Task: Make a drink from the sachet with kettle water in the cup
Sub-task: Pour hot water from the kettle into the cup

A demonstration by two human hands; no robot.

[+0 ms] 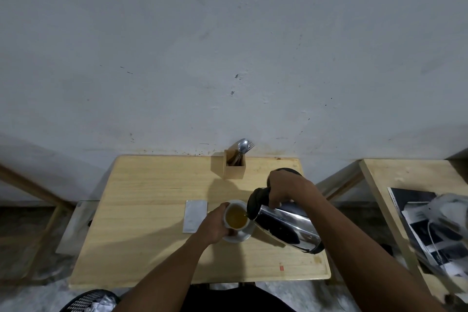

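Note:
A white cup (234,204) holding amber liquid rests on a white saucer (243,235) near the middle of the wooden table (152,210). My left hand (212,225) wraps the cup's left side. My right hand (286,189) grips the black handle of a steel kettle (286,225), which is tipped leftward with its spout over the cup's right rim. A thin stream runs from spout to liquid. A silver sachet (194,215) lies flat just left of the cup.
A wooden holder (234,168) with a spoon and fork stands at the table's far edge by the wall. A second table (410,180) with papers is on the right. A black basket (88,301) sits at the lower left floor.

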